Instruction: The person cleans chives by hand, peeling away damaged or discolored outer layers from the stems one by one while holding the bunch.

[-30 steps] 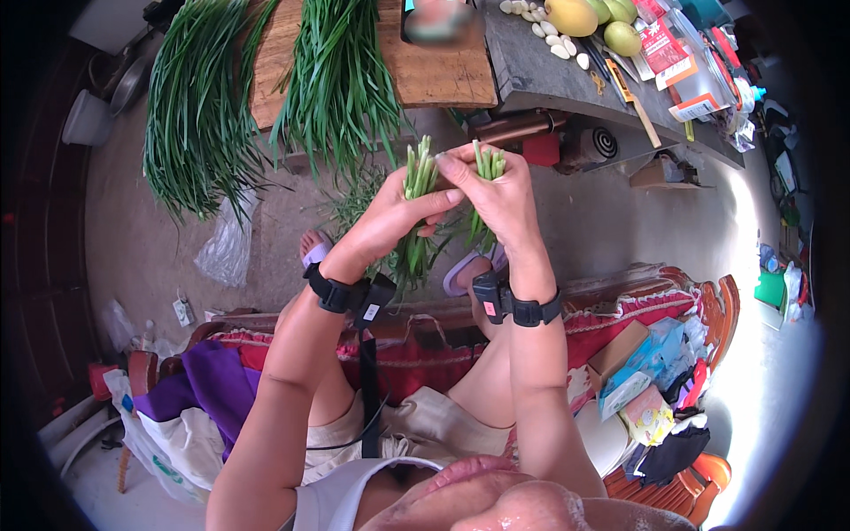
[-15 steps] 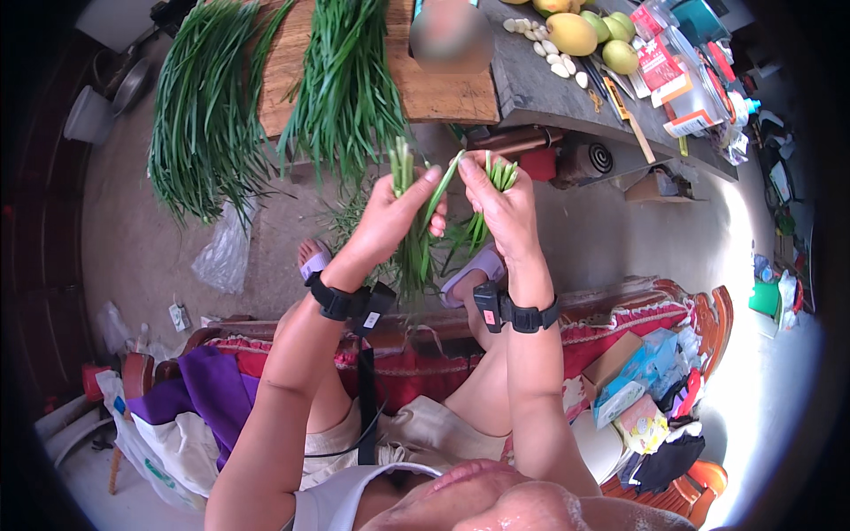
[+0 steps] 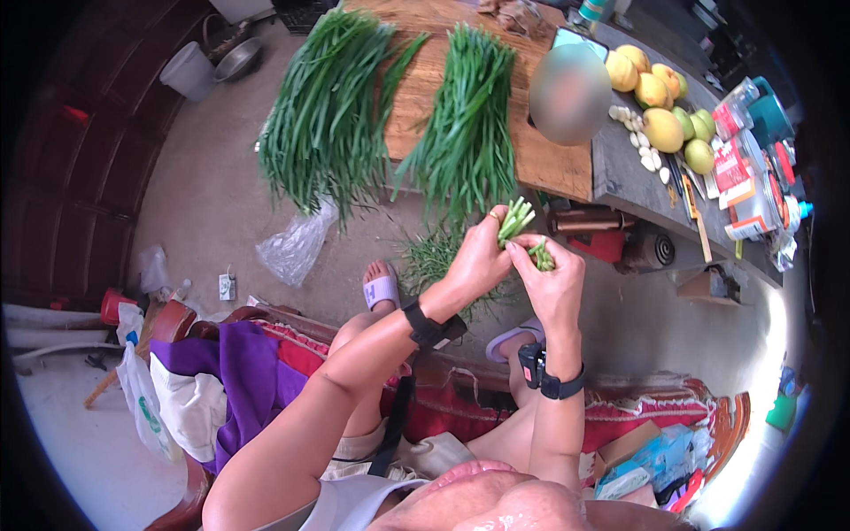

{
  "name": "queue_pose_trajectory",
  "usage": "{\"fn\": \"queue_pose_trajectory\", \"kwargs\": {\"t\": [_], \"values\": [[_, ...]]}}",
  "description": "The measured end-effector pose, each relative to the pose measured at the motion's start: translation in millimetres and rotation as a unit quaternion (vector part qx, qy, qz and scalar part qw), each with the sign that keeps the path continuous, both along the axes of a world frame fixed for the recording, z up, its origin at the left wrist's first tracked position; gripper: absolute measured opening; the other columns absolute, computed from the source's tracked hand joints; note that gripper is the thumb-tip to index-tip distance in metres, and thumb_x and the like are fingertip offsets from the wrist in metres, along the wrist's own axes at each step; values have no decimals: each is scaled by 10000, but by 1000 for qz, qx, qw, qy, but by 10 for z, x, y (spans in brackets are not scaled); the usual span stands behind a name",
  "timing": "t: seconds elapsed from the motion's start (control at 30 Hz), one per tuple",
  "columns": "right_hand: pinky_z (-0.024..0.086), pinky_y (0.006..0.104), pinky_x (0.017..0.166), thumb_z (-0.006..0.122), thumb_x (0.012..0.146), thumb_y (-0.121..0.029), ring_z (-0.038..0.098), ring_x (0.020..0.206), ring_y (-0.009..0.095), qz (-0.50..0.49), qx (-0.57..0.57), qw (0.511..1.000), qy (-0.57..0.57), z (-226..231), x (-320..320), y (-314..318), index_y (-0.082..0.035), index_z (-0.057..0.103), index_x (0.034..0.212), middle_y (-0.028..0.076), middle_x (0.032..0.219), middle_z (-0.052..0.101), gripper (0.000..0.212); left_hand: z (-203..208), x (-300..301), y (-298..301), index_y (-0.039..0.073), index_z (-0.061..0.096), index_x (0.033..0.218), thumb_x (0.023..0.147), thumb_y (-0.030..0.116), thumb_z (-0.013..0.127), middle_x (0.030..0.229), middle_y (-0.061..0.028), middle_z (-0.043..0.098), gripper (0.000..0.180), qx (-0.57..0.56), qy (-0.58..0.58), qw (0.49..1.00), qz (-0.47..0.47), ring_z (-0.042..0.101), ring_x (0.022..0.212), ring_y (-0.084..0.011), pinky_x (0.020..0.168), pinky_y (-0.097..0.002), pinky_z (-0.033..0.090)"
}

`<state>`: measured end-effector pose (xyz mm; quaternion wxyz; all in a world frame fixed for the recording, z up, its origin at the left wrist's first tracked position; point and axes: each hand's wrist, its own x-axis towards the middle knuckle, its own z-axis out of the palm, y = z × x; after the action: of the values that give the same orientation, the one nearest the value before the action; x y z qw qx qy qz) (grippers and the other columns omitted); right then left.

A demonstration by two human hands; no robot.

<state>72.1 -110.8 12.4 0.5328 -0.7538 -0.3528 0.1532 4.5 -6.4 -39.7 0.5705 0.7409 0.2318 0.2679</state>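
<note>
My left hand (image 3: pixel 478 258) is closed around a small bunch of garlic chives (image 3: pixel 515 221), its pale cut ends pointing up. Right beside it, my right hand (image 3: pixel 558 281) grips a shorter-showing clutch of chives (image 3: pixel 542 257), green ends peeking above the fingers. Thumbs and fingertips of both hands meet between the two bunches. The lower leaves are mostly hidden behind my hands. Beyond them, a large heap of chives (image 3: pixel 326 115) and a second heap (image 3: pixel 467 124) lie across the wooden board (image 3: pixel 558 174), leaf tips hanging over its near edge.
Loose green trimmings (image 3: pixel 432 264) litter the floor below my hands, near a clear plastic bag (image 3: pixel 299 248). On the grey tabletop (image 3: pixel 633 188) are garlic cloves (image 3: pixel 649 159), yellow fruit (image 3: pixel 662 130), a yellow-handled knife (image 3: pixel 691 199) and jars. A red-covered wooden bench (image 3: pixel 655 411) is under me.
My hands have come together; earlier they were apart with a stalk stretched between them. The view has shifted, so the table and heaps sit lower and further right.
</note>
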Motion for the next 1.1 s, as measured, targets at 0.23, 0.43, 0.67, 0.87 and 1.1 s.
{"fn": "queue_pose_trajectory", "kwargs": {"t": [0.23, 0.43, 0.67, 0.87, 1.1], "values": [[485, 286, 575, 733, 785, -103, 638, 594, 151, -43, -26, 999, -21, -6, 3, -27, 8, 697, 864, 145, 691, 667, 141, 124, 14, -56, 8, 348, 1287, 836, 133, 631, 1011, -243, 629, 547, 21, 50, 998, -29, 637, 969, -394, 785, -414, 498], [443, 300, 527, 712, 800, -139, 541, 524, 120, -11, -49, 998, 25, -72, 106, -71, 4, 677, 832, 120, 608, 610, 151, 72, 50, -101, -9, 413, 1234, 885, 154, 619, 1000, -233, 634, 437, 15, 48, 998, -31, 651, 959, -326, 778, -390, 502], [427, 283, 511, 691, 845, -156, 489, 542, 63, -24, -24, 996, 78, -75, 253, -189, 10, 672, 869, 57, 593, 589, 169, 70, 139, -97, -34, 539, 1074, 933, 112, 547, 778, -34, 569, 203, -106, 27, 984, -144, 516, 543, -69, 474, -233, 431], [436, 261, 512, 684, 860, -170, 514, 564, 53, -20, -7, 989, 147, 5, 263, -200, 24, 667, 858, 8, 611, 592, 195, 101, 125, -81, -36, 534, 1054, 936, 99, 527, 775, -37, 574, 179, -118, 19, 978, -169, 544, 566, -80, 506, -238, 454], [357, 203, 466, 669, 899, -244, 468, 531, 22, -31, 54, 987, 150, -63, 319, -211, -8, 690, 912, -39, 610, 553, 238, 154, 80, -66, 5, 507, 988, 950, 171, 563, 684, -8, 523, 179, -165, 24, 974, -151, 513, 496, -82, 443, -251, 418]]}}
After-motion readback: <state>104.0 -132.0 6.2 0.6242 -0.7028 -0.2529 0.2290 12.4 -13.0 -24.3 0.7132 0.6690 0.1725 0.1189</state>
